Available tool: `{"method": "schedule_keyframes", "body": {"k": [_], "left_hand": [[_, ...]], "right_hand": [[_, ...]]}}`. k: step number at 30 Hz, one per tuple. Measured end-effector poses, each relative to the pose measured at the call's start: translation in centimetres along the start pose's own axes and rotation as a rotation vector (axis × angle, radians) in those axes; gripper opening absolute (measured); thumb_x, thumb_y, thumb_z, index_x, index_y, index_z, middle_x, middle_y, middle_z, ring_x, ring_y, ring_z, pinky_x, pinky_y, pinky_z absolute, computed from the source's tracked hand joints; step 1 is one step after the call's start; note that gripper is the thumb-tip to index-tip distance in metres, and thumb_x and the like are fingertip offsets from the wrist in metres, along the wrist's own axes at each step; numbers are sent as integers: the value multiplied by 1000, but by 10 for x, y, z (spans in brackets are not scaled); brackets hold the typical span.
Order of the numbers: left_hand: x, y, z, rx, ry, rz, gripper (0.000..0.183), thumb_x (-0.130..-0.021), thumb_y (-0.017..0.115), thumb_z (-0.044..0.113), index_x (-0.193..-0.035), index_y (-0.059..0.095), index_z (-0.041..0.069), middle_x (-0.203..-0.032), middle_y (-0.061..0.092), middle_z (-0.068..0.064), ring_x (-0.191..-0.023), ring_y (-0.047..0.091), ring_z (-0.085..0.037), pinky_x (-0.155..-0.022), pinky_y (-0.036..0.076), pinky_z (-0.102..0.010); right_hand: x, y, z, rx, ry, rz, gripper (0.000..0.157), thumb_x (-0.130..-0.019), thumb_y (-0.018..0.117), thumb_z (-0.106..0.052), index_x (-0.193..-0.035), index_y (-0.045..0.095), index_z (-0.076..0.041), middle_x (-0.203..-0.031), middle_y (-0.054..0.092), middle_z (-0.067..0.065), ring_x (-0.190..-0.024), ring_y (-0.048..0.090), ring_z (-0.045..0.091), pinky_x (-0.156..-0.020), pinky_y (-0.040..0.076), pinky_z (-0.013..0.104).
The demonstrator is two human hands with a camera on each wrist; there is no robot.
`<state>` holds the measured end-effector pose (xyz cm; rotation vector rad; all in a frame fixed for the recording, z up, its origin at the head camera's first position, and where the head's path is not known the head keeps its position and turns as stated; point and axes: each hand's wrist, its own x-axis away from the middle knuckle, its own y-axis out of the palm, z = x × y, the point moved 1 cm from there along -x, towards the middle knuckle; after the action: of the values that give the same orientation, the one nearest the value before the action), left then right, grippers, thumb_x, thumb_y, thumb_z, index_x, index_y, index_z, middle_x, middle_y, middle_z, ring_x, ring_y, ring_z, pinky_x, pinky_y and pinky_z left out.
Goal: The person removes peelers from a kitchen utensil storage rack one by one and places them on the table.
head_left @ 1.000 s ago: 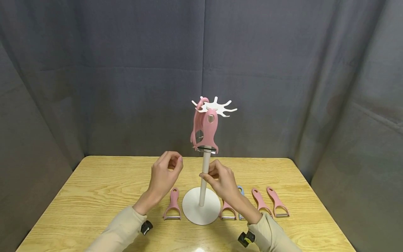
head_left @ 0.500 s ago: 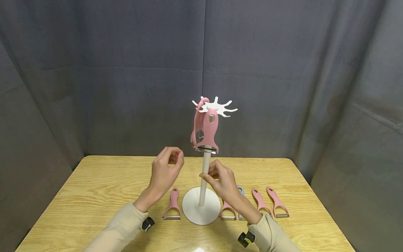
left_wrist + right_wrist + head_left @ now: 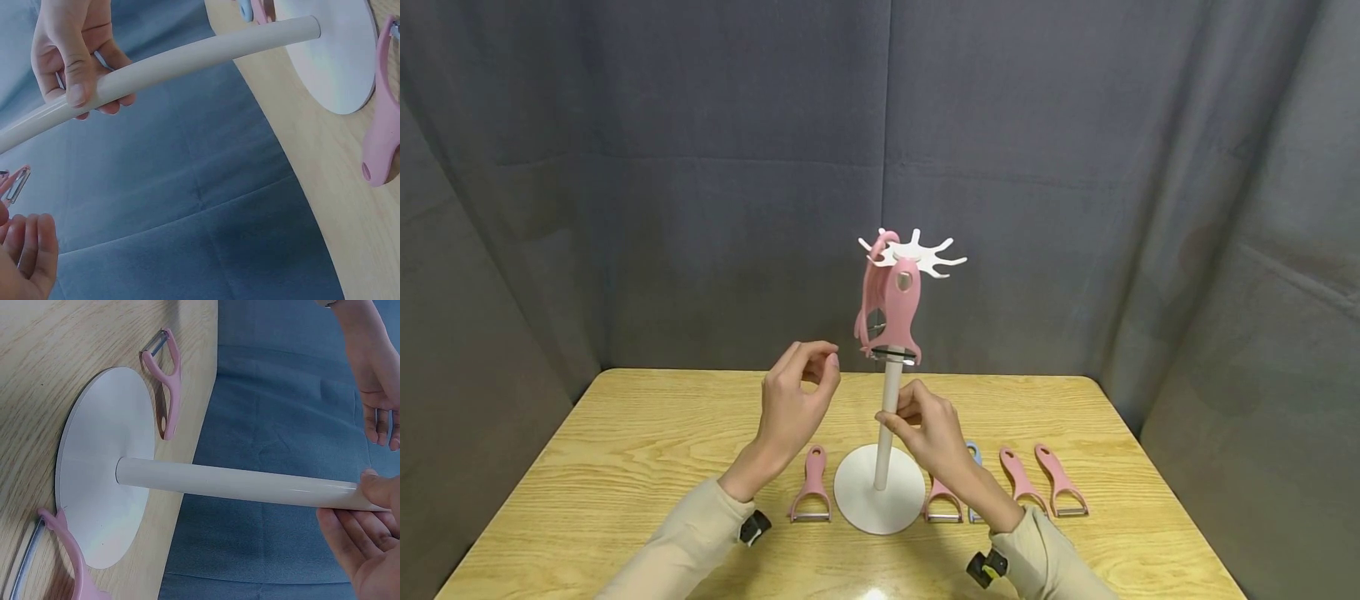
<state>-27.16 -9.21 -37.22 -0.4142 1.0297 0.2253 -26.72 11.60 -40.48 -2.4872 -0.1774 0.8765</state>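
A white stand (image 3: 880,508) with a round base, a slim pole and a spoked top stands on the table. My right hand (image 3: 928,425) grips its pole (image 3: 250,484) about halfway up, thumb on the near side. From the spokes (image 3: 925,254) a pink peeler (image 3: 901,308) hangs facing me, blade down; more pink peeler handle (image 3: 871,287) shows behind it at left. My left hand (image 3: 797,392) is raised left of the pole, fingers loosely bent, thumb and index tips apart, nothing between them. In the left wrist view my left fingers (image 3: 28,244) lie below a hanging peeler's blade.
On the wooden table (image 3: 647,442) a pink peeler (image 3: 813,487) lies left of the base. To its right lie another pink peeler (image 3: 943,504), a blue one (image 3: 974,452) partly behind my right arm, and two more pink ones further right. A grey curtain (image 3: 737,208) surrounds the table.
My left hand has risen slightly toward the hanging peelers, and its thumb and index finger have parted a little. My right hand keeps its grip on the pole.
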Motion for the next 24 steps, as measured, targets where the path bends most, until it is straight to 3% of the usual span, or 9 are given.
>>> {"method": "schedule_keyframes", "body": {"k": [6,11,14,20,24], "left_hand": [[-4,0,2,-4,21,35,11,-93,64,1,-103,68,1,-81,59,-4,-69,59,-14,-65,54,-26],[-8,1,4,-6,29,68,11,-93,62,4,-103,68,2,-83,59,-5,-71,60,-18,-66,56,-34],[-12,1,6,-17,38,100,12,-94,61,7,-101,68,2,-84,59,-6,-74,59,-21,-67,53,-39],[-18,1,8,-31,60,153,15,-93,58,12,-97,66,0,-83,58,-8,-75,53,-24,-69,42,-36],[-20,3,10,-16,77,171,13,-93,58,10,-97,66,0,-83,57,-8,-74,52,-24,-68,42,-38]], "right_hand": [[0,1,0,0,-7,-1,21,-85,77,-2,-94,59,-6,-84,69,2,-71,68,12,-66,58,26],[0,1,1,3,-10,1,22,-84,77,-2,-94,59,-6,-84,69,2,-71,68,12,-66,58,26],[0,0,1,8,-8,2,21,-84,77,-2,-94,59,-6,-84,69,2,-71,69,12,-66,58,25],[0,0,1,4,-9,2,21,-84,77,-2,-94,59,-7,-84,69,2,-72,69,11,-66,58,25],[0,0,2,1,-16,0,22,-84,77,-1,-94,59,-6,-84,70,2,-72,69,12,-66,58,25]]}}
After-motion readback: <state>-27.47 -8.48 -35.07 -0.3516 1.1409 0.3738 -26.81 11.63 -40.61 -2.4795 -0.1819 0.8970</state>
